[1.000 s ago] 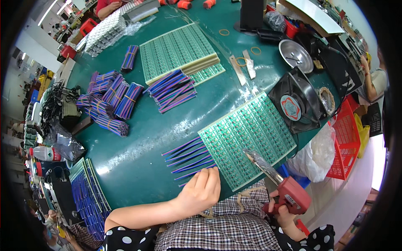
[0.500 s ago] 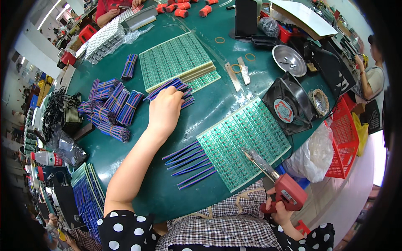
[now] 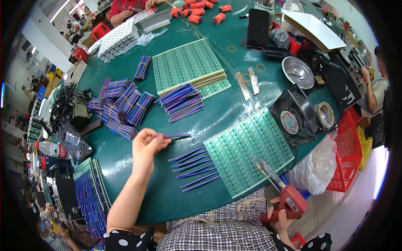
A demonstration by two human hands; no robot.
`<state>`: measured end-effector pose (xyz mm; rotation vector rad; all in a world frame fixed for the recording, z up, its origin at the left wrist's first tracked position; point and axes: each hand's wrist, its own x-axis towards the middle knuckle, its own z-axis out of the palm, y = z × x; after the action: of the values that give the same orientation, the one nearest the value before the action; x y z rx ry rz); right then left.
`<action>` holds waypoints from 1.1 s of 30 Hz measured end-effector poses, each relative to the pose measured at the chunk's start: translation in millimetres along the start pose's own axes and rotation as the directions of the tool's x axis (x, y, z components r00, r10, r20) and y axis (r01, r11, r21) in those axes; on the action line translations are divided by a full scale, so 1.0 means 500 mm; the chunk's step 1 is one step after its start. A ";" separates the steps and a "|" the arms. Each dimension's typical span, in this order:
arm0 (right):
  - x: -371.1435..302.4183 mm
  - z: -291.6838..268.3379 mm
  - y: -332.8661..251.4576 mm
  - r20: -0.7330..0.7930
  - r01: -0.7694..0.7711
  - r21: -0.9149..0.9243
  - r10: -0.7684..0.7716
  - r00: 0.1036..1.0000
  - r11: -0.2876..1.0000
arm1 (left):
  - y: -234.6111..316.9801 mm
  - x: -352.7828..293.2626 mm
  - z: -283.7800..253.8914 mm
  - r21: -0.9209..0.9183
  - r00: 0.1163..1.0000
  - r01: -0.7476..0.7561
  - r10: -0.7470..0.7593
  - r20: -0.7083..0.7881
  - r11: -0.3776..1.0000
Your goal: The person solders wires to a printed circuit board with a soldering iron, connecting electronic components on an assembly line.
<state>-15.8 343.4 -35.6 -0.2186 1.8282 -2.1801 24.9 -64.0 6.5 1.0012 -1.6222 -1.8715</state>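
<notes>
My left hand [image 3: 146, 146] pinches a short wire strip [image 3: 178, 135] in blue, red and black, its free end pointing right over the table. In my right hand [image 3: 279, 217] is a red soldering gun [image 3: 291, 202]. Its metal tip is over the lower part of a green circuit board panel [image 3: 251, 154]. Several wire strips [image 3: 194, 169] stick out from the panel's left edge. Beyond my left hand lies a loose pile of wires [image 3: 181, 102], beside a stack of green panels [image 3: 188, 62]. Bundles of tied wires [image 3: 121, 102] lie to its left.
A black fan [image 3: 291, 119] stands at the panel's right edge. Behind it are a metal bowl [image 3: 298, 72] and a round tin [image 3: 324, 115]. Wired panels [image 3: 88, 196] lie at lower left. A red crate [image 3: 345, 150] stands right, and another person sits across the table.
My left hand has left the wire pile and come back toward me with a wire strip in its fingers. The soldering gun stays over the panel. The whole view has shifted slightly.
</notes>
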 end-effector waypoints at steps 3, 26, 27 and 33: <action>-0.001 -0.010 0.005 0.009 -0.030 0.006 0.030 1.000 1.000 | 0.005 -0.045 -0.026 0.306 0.999 0.050 -0.042 -0.033 0.951; 0.023 0.013 -0.030 0.036 -0.043 -0.137 0.048 0.998 0.990 | 0.021 0.017 0.021 0.727 0.800 -0.598 0.295 0.522 0.336; 0.024 0.014 -0.030 0.039 -0.042 -0.137 0.048 0.998 0.990 | 0.022 0.017 0.019 0.729 0.801 -0.597 0.296 0.520 0.336; 0.020 0.014 -0.026 0.055 -0.010 -0.136 0.018 0.998 0.991 | 0.062 0.023 0.004 0.167 0.956 -0.290 0.294 -0.001 0.942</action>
<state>-25.0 335.9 -22.3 -0.2919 1.9424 -2.0202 12.7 -77.1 34.0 0.7928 -1.8227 -1.5421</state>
